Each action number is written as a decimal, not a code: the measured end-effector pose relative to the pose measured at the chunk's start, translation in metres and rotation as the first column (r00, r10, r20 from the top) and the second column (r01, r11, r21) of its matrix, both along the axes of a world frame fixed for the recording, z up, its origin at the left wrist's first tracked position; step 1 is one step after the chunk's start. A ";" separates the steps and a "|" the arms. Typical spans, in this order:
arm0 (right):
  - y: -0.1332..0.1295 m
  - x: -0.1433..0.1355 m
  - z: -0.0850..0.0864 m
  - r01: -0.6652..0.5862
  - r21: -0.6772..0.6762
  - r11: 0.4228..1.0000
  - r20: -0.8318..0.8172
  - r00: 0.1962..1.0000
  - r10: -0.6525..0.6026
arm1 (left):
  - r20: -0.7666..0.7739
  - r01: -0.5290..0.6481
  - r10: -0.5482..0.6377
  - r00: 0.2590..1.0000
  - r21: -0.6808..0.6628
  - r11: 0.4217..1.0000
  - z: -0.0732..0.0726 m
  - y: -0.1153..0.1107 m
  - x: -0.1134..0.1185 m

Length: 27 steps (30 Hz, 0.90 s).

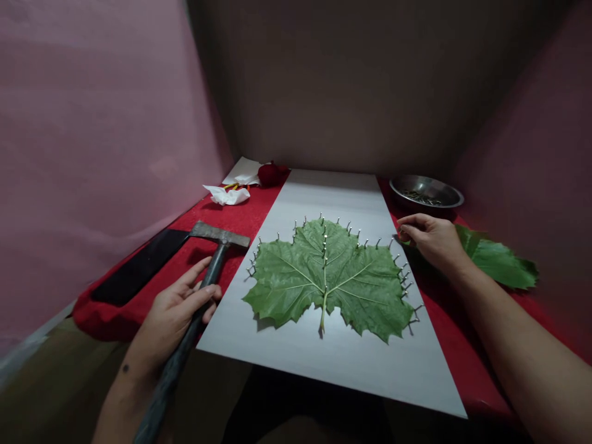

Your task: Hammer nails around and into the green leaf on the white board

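A makeshift work booth (333,92), it seemed: plain pink walls (92,123) flanked the fingers (198,300); beneath them stretched a red cloth-covered table (222,214).

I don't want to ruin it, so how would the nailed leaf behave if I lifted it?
The nailed leaf would probably flop, since it looks thin and broad. It may tear, as nails stand along much of its edge. Its stem looks thicker, so is likely stiffer.

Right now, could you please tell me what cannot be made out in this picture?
All in the head view:
Right hand: fingers obscure whatever it may be pinching.
Hammer: the handle's end is cut off by the bottom edge.
Second leaf: partly hidden behind the right hand.
Thin pieces in the metal bowl: too small to count.
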State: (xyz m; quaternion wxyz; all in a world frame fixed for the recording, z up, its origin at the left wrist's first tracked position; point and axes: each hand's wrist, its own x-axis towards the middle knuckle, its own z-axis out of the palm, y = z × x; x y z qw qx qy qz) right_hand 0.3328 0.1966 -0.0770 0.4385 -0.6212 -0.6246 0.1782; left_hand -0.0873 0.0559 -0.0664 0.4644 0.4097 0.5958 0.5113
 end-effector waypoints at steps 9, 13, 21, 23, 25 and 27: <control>-0.001 0.000 0.000 0.033 0.044 0.998 0.113 0.993 -0.038 | 0.021 -0.006 0.006 1.000 -0.006 1.000 -0.001 0.001 0.001; -0.001 -0.002 0.001 0.017 0.042 0.999 0.172 0.985 -0.024 | 0.030 -0.019 0.020 0.999 -0.007 1.000 0.000 0.000 0.002; 0.000 -0.002 0.001 0.024 0.014 1.000 0.258 0.966 -0.026 | 0.021 -0.010 0.009 1.000 0.008 1.000 -0.003 -0.001 -0.002; -0.001 -0.002 0.000 0.025 0.001 1.000 0.242 0.970 -0.024 | 0.022 -0.002 0.002 1.000 0.008 1.000 -0.004 -0.001 -0.003; -0.001 -0.002 0.000 0.045 -0.002 0.999 0.216 0.975 -0.044 | 0.024 -0.004 0.004 1.000 0.004 1.000 -0.005 -0.001 -0.002; -0.002 -0.003 -0.001 0.074 0.019 0.997 0.174 0.982 -0.076 | 0.028 -0.009 0.009 1.000 0.004 1.000 -0.004 -0.001 -0.001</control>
